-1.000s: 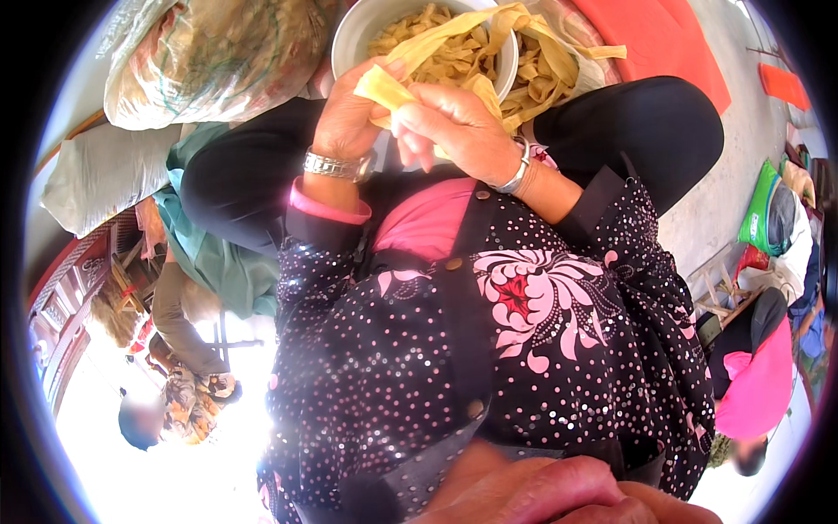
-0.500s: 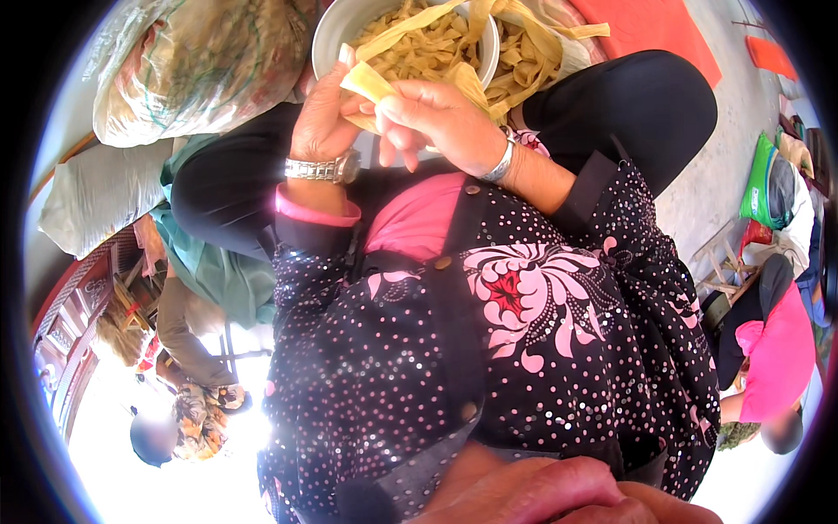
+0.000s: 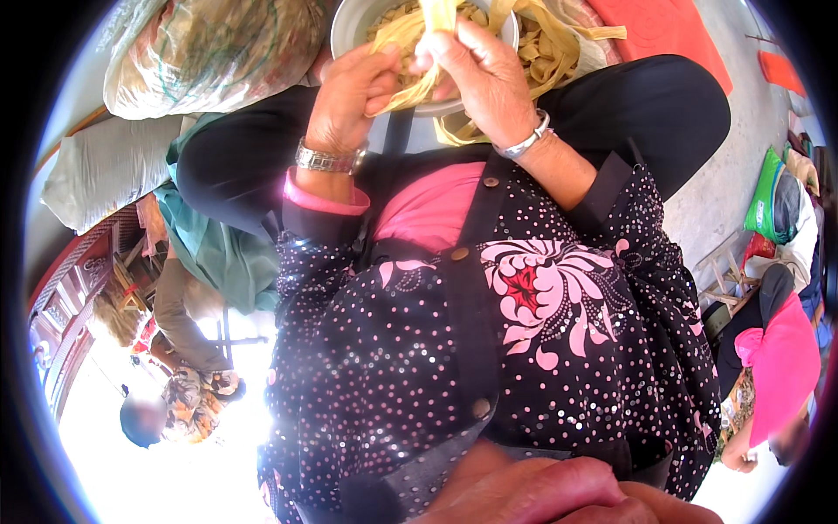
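Both my hands are raised over the near side of a white bowl [image 3: 340, 31], pinching a long, flat yellow strip [image 3: 439, 14] that looks like dried husk. My left hand [image 3: 351, 94] is closed on one part of it. My right hand [image 3: 489, 80] grips it a little to the right, the thumb pressed on the strip. The fingertips are partly hidden by the strip and the hands. Small yellow pieces [image 3: 400, 19] lie in the bowl. More long strips [image 3: 552, 48] hang over its right side, and another loop [image 3: 458, 129] shows below my right hand.
A large clear plastic bag [image 3: 214, 61] stands left of the bowl, with a pale sack [image 3: 109, 179] nearer. A red-orange sheet [image 3: 668, 39] lies to the right. My bent knees flank the bowl. Other people sit at lower left [image 3: 188, 406] and lower right [image 3: 786, 371].
Both hands have moved away from my body, over the bowl. My right hand has turned upward, and the strip now stretches up from between the hands.
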{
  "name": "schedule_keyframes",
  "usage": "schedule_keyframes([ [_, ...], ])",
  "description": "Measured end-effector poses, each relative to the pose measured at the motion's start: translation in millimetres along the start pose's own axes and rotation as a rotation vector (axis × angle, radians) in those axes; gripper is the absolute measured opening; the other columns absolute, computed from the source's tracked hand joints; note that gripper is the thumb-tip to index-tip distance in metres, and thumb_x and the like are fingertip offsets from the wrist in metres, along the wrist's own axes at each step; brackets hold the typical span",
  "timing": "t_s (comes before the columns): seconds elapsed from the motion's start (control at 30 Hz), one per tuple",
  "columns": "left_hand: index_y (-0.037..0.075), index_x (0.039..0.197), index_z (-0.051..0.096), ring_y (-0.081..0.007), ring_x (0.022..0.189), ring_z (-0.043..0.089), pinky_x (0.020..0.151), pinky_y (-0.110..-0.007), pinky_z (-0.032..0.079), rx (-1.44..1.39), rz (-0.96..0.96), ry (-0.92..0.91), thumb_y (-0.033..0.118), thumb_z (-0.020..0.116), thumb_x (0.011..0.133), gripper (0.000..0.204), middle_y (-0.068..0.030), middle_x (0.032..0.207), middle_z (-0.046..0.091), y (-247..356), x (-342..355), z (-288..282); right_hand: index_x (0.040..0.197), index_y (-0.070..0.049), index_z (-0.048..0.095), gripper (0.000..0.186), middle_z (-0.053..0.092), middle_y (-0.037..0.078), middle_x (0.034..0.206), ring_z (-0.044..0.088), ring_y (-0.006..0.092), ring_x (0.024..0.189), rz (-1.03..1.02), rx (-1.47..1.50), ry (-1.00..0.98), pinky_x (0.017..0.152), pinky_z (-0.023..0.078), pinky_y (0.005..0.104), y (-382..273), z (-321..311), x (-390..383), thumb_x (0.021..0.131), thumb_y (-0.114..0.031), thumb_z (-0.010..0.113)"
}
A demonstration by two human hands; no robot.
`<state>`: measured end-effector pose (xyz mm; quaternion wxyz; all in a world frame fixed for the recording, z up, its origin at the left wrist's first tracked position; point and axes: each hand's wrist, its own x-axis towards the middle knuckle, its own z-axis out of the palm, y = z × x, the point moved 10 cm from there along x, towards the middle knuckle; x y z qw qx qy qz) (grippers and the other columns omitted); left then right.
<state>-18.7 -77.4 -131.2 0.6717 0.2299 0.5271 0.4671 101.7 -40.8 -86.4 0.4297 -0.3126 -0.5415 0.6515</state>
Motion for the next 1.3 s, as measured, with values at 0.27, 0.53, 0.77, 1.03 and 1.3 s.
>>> schedule_keyframes([
  [0.27,-0.001,0.098,0.060,-0.0015,0.048,0.040,0.060,-0.024,0.051,0.328,0.097,-0.121,0.019,0.055,0.094,0.021,0.0049,0.062,0.047,19.5,-13.2,26.0,0.091,-0.002,0.059,0.026,0.056,0.014,0.073,0.055,0.0312,0.066,-0.361,-0.444,0.074,0.062,0.044,0.0378,-27.8,0.3,21.7,0.091,-0.027,0.054],
  [0.53,-0.001,0.091,0.064,-0.0107,0.079,0.064,0.046,-0.023,0.056,0.926,0.834,0.250,0.005,0.062,0.085,0.009,-0.0066,0.106,0.059,84.4,-50.5,47.2,0.086,0.000,0.062,0.041,0.057,0.014,0.065,0.057,0.0225,0.063,-0.073,-0.425,-0.269,0.063,0.044,0.0353,32.0,11.9,42.9,0.092,-0.036,0.044],
  [0.77,0.003,0.102,0.057,-0.0076,0.066,0.061,0.043,-0.021,0.050,0.569,0.498,0.156,0.007,0.060,0.088,0.015,-0.0052,0.085,0.063,50.2,-24.2,10.0,0.093,-0.002,0.064,0.051,0.056,0.009,0.066,0.054,0.0178,0.063,-0.035,-0.425,-0.343,0.063,0.043,0.0312,9.7,14.5,30.2,0.092,-0.051,0.047],
  [1.03,0.003,0.125,0.049,-0.0026,0.059,0.046,0.059,-0.017,0.044,-0.119,0.336,-0.228,0.022,0.058,0.090,0.041,-0.0028,0.086,0.060,41.8,-15.7,31.9,0.096,-0.005,0.060,0.033,0.057,0.001,0.073,0.050,0.0082,0.061,-0.110,-0.130,-0.331,0.056,0.040,0.0225,-17.1,15.3,21.1,0.097,-0.036,0.049],
  [1.3,0.006,0.135,0.046,-0.0041,0.066,0.044,0.063,-0.017,0.040,0.261,0.328,-0.118,0.018,0.061,0.086,0.052,-0.0028,0.093,0.060,45.8,-22.4,42.3,0.092,-0.004,0.064,0.044,0.041,-0.004,0.052,0.040,0.0045,0.041,0.126,0.083,-0.342,0.038,0.032,0.0192,18.7,-0.6,16.2,0.096,-0.045,0.047],
])
